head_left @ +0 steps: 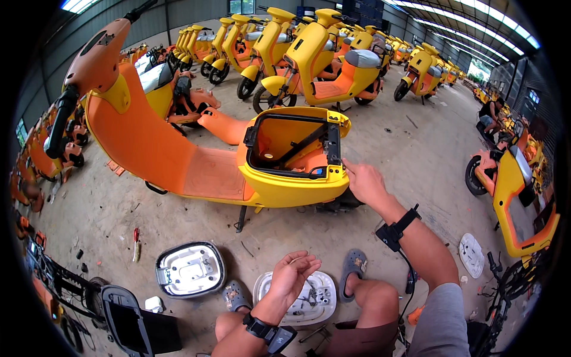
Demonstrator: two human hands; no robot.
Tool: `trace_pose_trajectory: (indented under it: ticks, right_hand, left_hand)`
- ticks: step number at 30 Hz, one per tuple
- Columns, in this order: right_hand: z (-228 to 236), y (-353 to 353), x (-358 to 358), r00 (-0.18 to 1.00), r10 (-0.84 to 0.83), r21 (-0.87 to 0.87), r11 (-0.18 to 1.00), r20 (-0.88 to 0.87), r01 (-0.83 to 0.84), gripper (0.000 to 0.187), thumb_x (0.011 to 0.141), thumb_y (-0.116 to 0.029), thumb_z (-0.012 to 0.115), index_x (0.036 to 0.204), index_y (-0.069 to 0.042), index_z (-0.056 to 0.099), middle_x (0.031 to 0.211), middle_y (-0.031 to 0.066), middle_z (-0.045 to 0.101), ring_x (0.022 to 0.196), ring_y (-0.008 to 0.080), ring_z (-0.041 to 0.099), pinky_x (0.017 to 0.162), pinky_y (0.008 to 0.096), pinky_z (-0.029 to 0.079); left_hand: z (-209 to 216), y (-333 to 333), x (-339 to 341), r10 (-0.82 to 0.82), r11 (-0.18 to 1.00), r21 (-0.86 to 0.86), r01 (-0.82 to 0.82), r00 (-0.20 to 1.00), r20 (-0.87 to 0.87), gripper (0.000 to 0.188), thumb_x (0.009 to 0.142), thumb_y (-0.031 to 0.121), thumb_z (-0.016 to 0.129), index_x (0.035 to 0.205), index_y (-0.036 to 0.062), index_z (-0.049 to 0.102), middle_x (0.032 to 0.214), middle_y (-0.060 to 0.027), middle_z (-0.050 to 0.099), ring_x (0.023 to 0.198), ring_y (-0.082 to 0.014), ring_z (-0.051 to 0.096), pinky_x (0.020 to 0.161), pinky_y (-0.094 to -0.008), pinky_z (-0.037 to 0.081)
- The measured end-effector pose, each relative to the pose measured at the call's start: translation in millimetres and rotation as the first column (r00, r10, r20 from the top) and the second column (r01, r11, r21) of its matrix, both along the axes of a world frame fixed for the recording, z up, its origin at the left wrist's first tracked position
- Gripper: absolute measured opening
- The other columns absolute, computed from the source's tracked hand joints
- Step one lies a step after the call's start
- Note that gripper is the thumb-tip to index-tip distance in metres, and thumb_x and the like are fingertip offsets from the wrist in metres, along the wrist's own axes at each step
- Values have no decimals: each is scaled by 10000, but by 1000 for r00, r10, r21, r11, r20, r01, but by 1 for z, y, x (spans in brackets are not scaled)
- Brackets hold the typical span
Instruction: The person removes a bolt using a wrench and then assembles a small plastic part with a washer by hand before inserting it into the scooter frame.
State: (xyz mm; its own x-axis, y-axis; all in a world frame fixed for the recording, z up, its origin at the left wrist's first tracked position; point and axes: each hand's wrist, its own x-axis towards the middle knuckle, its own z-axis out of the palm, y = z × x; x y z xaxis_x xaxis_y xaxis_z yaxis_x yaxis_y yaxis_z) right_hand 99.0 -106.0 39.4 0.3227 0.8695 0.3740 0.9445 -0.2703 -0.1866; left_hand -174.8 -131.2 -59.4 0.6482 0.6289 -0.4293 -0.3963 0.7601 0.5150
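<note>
A yellow and orange scooter (pixel 285 193) stands in front of me, its seat off and the under-seat compartment (pixel 275 143) uncovered. At the compartment's rear edge, my right hand (pixel 367 183) has its index finger and thumb closed together against the black bracket (pixel 334 156). Whatever small thing they pinch, if any, is hidden. My left hand (pixel 290 275) hovers palm up above a white seat base (pixel 321 312), its fingers loosely stretched and nothing visible in them. Small metal parts (pixel 318 293) lie in that base.
Another upturned seat base (pixel 190 271) lies left of my feet, near a red-handled tool (pixel 136 244). A black bin (pixel 143 330) stands lower left. A white panel (pixel 471 256) and a scooter (pixel 511 208) are on the right. Rows of scooters (pixel 309 65) fill the back; a person (pixel 491 116) sits far right.
</note>
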Motion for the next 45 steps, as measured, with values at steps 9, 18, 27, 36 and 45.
trace_pose_trajectory:
  ticks: [9,18,27,36,45]
  right_hand:
    - [-12,7,-16,980,-6,-90,996,197,24,412,885,-108,517,1282,-23,581,802,214,674,696,377,668,650,475,539]
    - [-23,0,-3,979,4,94,995,205,-24,341,919,-194,556,1229,-76,636,770,197,673,639,361,649,581,464,523]
    - [-16,2,25,985,169,140,976,-26,-164,323,945,-286,547,1175,-97,674,751,181,673,725,360,651,701,415,525]
    - [-18,10,63,986,161,142,976,31,-164,211,907,-218,601,1064,-118,700,855,144,668,839,330,609,826,409,467]
    - [4,50,82,723,300,-66,940,622,-334,294,789,-76,602,1075,-143,614,970,33,583,1009,205,559,982,411,377]
  left_hand:
    - [1,-3,11,-58,997,56,58,998,-3,175,1006,122,475,1108,-18,501,1024,-198,639,839,-274,673,784,-374,578]
    - [2,-6,15,-83,994,61,87,994,-69,162,1002,135,471,1095,21,539,842,-87,595,638,-185,558,579,-320,436]
    - [8,-4,-1,-82,993,84,88,994,-68,155,994,142,485,1085,34,549,821,-69,590,625,-165,531,564,-306,430]
    - [13,9,-14,-8,995,103,16,997,-76,150,993,154,506,1066,39,567,822,-56,592,609,-142,529,552,-291,425]
    - [16,12,-13,-15,988,149,29,996,-91,144,996,151,509,1069,41,568,826,-43,587,618,-127,541,549,-278,446]
